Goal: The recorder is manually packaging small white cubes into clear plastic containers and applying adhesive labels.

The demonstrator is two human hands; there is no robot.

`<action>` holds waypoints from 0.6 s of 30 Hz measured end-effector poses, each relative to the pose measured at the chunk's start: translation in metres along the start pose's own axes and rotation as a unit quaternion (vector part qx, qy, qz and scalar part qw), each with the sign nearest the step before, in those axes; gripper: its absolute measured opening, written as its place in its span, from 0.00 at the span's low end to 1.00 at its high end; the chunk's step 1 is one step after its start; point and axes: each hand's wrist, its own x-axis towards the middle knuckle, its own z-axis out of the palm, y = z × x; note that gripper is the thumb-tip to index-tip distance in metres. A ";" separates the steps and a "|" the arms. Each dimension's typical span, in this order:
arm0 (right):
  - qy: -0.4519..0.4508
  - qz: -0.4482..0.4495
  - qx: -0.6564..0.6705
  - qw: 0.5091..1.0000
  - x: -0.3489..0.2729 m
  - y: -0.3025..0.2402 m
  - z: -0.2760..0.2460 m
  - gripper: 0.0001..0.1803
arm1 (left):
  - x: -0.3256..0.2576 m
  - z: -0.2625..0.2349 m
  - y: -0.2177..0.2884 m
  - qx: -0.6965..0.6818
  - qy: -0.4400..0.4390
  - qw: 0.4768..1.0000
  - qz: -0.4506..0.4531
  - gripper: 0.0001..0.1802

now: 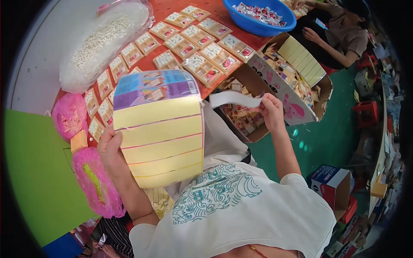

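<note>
My left hand (112, 151) grips the left edge of a stack of pale yellow sheets in clear wrapping (160, 139). Blue and purple printed panels cross the top of this pack, and thin coloured lines cross its yellow part. To the right, my right hand (272, 111) pinches the end of a white strip (234, 99) between thumb and fingers. The strip curves leftward toward the pack's upper right edge; I cannot tell whether it is attached there. Beneath the strip stands an open cardboard box (254, 136) of small wooden pieces and packets.
Compartment trays (202, 69) with white pieces cover the red table (165, 7). A large bag of white pieces (101, 41), pink bags (69, 116) and a blue basin (259, 25) surround them. Another filled carton (301, 92) stands right; a co-worker (344, 36) sits beyond.
</note>
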 end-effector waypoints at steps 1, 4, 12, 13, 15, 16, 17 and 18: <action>0.001 0.004 -0.001 1.000 0.000 0.007 -0.011 0.08 | -0.001 -0.007 -0.003 -0.005 0.007 1.000 0.009 0.07; 0.046 0.019 -0.087 0.995 0.003 0.024 -0.032 0.09 | -0.005 -0.017 0.007 0.016 0.053 0.996 0.070 0.07; 0.088 -0.089 -0.421 0.898 0.055 0.115 -0.025 0.11 | -0.021 -0.027 0.013 0.066 0.097 0.988 0.097 0.09; 0.088 -0.089 -0.421 0.899 0.066 0.127 -0.020 0.11 | -0.022 -0.030 0.009 0.059 0.093 0.989 0.096 0.09; 0.076 -0.072 -0.452 0.886 0.085 0.142 -0.004 0.12 | -0.025 -0.029 0.008 0.052 0.092 0.990 0.095 0.09; 0.072 -0.073 -0.451 0.887 0.093 0.143 0.006 0.12 | -0.027 -0.023 0.006 0.040 0.088 0.990 0.098 0.09; 0.060 -0.018 -0.361 0.930 0.099 0.141 0.017 0.12 | -0.029 -0.019 0.005 0.028 0.083 0.991 0.100 0.09; 0.048 0.038 -0.267 0.962 0.102 0.138 0.026 0.12 | -0.029 -0.017 0.003 0.027 0.084 0.991 0.101 0.09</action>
